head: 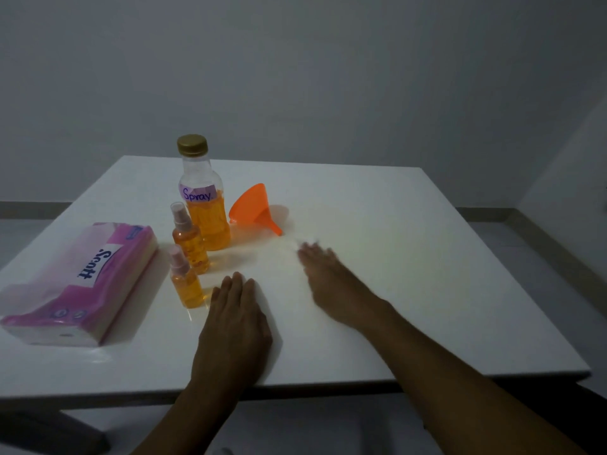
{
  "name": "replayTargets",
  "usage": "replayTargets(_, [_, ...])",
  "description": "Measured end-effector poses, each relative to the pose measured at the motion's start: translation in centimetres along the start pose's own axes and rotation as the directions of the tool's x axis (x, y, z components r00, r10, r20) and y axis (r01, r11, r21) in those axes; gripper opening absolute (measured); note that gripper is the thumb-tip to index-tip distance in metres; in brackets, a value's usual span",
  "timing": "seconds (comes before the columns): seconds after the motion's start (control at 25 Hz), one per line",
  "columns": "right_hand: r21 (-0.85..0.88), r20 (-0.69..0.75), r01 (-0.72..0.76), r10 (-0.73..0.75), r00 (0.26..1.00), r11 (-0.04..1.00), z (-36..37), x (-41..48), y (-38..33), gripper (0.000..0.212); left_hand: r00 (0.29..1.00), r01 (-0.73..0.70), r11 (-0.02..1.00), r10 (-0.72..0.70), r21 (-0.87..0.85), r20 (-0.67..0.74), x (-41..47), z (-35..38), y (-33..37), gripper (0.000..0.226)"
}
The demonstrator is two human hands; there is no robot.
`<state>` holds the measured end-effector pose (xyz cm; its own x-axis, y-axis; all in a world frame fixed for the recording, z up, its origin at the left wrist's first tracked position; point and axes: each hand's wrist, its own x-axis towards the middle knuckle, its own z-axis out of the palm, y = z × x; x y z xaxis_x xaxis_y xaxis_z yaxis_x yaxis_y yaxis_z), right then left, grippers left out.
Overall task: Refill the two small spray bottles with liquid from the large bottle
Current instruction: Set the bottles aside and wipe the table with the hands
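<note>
Large bottle (pixel 205 205), capped, about half full: judged weighty, smooth, rigid; grasp mid-body near the label. Left hand (pixel 235 318) rests flat and empty; right hand (pixel 323 270), blurred, extended open, holds nothing.

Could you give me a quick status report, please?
Left hand flat on table, empty; right hand open, blurred. Large bottle capped, funnel lying beside it. Nothing obstructing.

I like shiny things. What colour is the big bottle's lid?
Gold. The lid shows clearly in the head view.
</note>
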<state>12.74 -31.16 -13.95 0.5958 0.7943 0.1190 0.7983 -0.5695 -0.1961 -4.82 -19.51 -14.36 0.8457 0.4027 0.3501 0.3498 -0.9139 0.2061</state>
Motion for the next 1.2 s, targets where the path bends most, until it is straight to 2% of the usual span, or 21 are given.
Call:
replayTargets(0.12, [0.121,0.103,0.164,-0.177,0.979,0.979,-1.8,-1.6,1.6,0.083,1.0,-0.017,1.0,0.017,-0.008,0.012,0.1,0.1,-0.2,0.056])
replayTargets(0.2, [0.086,0.124,0.129,-0.14,0.982,0.988,-3.1,-3.6,6.9,0.089,0.999,-0.035,0.999,0.035,0.003,0.01,0.0,0.2,-0.2,0.054])
replayTargets(0.28, [0.005,0.098,-0.098,0.097,0.991,0.995,-5.3,-6.0,12.3,0.084,0.999,-0.018,1.0,0.019,-0.013,0.029,0.1,0.3,-0.1,0.055])
replayTargets(0.36, [-0.023,0.03,-0.435,0.436,0.9,0.9,-7.3,-7.0,15.0,0.075,0.999,-0.02,1.0,0.02,-0.003,0.035,0.2,0.4,-0.2,0.056])
replayTargets(0.44, [-0.009,-0.05,-0.584,0.583,0.811,0.812,-7.0,-5.5,14.6,0.067,0.998,-0.041,0.999,0.04,0.025,0.044,0.2,0.5,-0.2,0.055])
replayTargets(0.52, [0.022,-0.045,-0.516,0.516,0.855,0.856,-5.5,-2.5,11.5,0.064,0.997,-0.059,0.998,0.057,0.029,0.054,0.3,0.6,-0.2,0.053])
replayTargets(0.64, [0.086,0.054,-0.2,0.196,0.979,0.976,-2.0,0.8,3.1,0.069,0.997,-0.046,0.999,0.045,0.005,0.07,0.4,0.7,-0.6,0.058])
replayTargets(0.76, [0.103,0.071,0.03,-0.037,0.997,0.994,-1.1,0.1,-2.1,0.078,0.994,-0.06,0.998,0.062,-0.017,0.088,0.5,0.5,-0.9,0.065])
replayTargets(0.88, [0.217,0.099,0.17,-0.195,0.976,0.961,-1.9,-3.4,2.2,0.084,0.994,-0.055,0.998,0.059,-0.044,0.091,0.6,0.6,-1.1,0.065])
replayTargets(0.92, [0.22,0.097,0.143,-0.168,0.981,0.965,-2.3,-4.5,4.9,0.084,0.994,-0.048,0.997,0.052,-0.053,0.091,0.6,0.7,-1.0,0.065])
replayTargets(0.96, [0.185,0.093,0.05,-0.068,0.993,0.981,-2.8,-5.4,8.2,0.083,0.995,-0.041,0.998,0.046,-0.057,0.093,0.6,0.8,-0.9,0.065])
replayTargets(1.0, [0.154,0.076,-0.111,0.1,0.992,0.982,-3.3,-6.2,11.5,0.084,0.995,-0.036,0.998,0.041,-0.054,0.094,0.6,0.8,-0.8,0.065])
replayTargets(1.04, [0.128,0.049,-0.3,0.296,0.954,0.945,-4.1,-6.8,14.5,0.085,0.995,-0.036,0.998,0.041,-0.047,0.094,0.6,0.8,-0.8,0.064])
replayTargets(1.12, [0.116,0.006,-0.611,0.615,0.789,0.783,-5.9,-7.3,17.9,0.084,0.995,-0.031,0.999,0.034,-0.032,0.088,0.6,0.7,-0.6,0.062])
replayTargets(1.16, [0.122,-0.011,-0.684,0.691,0.723,0.719,-6.2,-6.8,17.9,0.079,0.996,-0.018,0.999,0.021,-0.029,0.09,0.6,0.7,-0.5,0.061])
replayTargets(1.2, [0.124,-0.024,-0.712,0.72,0.694,0.691,-6.2,-5.8,16.9,0.073,0.996,-0.005,1.0,0.008,-0.031,0.093,0.6,0.6,-0.4,0.061])
